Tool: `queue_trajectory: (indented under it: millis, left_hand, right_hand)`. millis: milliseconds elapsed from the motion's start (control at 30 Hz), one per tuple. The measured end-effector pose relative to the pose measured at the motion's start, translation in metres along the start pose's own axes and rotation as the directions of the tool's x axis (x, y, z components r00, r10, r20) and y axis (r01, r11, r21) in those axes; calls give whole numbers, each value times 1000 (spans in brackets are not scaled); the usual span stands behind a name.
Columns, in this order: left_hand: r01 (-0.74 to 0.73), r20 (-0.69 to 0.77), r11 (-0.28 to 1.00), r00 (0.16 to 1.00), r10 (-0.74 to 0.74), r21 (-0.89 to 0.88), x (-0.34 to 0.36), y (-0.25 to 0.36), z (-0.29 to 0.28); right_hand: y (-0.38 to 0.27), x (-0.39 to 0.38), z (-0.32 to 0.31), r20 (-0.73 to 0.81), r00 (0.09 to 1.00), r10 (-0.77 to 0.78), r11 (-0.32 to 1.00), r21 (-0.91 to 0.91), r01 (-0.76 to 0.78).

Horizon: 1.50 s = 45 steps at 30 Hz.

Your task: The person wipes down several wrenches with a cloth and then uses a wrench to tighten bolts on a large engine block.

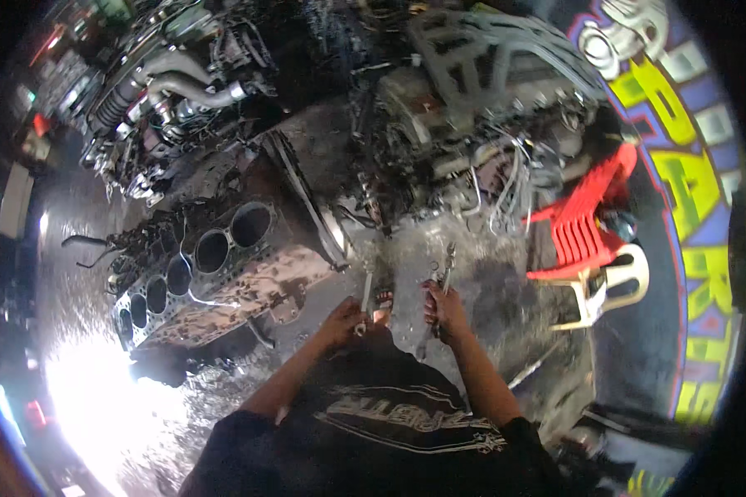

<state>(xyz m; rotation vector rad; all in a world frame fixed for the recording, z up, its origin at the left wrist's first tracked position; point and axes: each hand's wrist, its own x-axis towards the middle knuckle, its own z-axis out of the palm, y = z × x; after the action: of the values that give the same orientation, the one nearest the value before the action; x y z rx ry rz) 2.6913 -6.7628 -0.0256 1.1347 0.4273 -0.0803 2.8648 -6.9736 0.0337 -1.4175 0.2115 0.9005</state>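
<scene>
My left hand [346,317] grips a single metal wrench [366,296] that points up and away from me. A bunch of several wrenches [444,268] fans out above my right hand [445,309], which is closed around their shafts. Both hands hang over a wet, oily floor, just in front of a rusty engine block [224,269] with a row of round cylinder bores. My foot in a sandal [382,302] shows between the two hands. My dark printed shirt fills the lower middle.
A greasy engine with hoses and wires [472,108] lies ahead. Another engine with a grey intake pipe [182,83] sits at the far left. A red plastic chair [593,219] on a white chair [609,286] stands to the right, beside a painted wall.
</scene>
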Motion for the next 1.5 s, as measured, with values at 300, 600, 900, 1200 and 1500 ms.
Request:
queue_trajectory:
  millis: [300,600,900,1200,1500]
  left_hand:
    - [110,-166,992,979,-118,-57,226,-13,-6]
    - [-27,-651,996,758,-34,-84,223,83,20]
    - [-46,-871,923,316,376,382,264,225,47]
    - [93,-840,951,501,210,293,274,195,96]
    - [-204,-999,978,-16,39,41,195,156,61]
  right_hand:
    - [-163,131,-21,180,982,-49,917,-383,116]
    - [-226,270,16,577,808,119,460,-753,470]
    - [-254,323,64,785,201,585,149,-348,926]
    - [-229,325,71,823,172,542,103,-268,958]
    - [-216,340,94,716,295,633,-8,-375,927]
